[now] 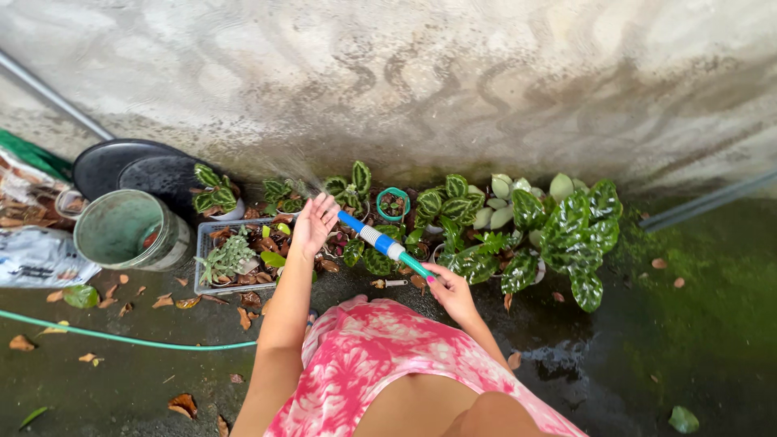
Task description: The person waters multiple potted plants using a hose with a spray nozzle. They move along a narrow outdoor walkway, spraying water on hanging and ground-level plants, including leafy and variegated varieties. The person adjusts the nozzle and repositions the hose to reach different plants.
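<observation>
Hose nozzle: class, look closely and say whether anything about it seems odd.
The left hand covers the tip of the blue hose nozzle, while the right hand grips the green hose behind it; fine spray fans toward the wall.

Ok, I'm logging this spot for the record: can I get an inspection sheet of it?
Surface: wet concrete ground, moss at right, dry leaves scattered.
Job's things: hose nozzle, blue and white; potted plants along the wall.
Clutter: green bucket, black lids, grey tray of small pots, bags at left.
Grip: right hand holds the hose end; left hand open at the nozzle tip.
Cables: green hose across the ground.
Surroundings: stained concrete wall, pipes.
</observation>
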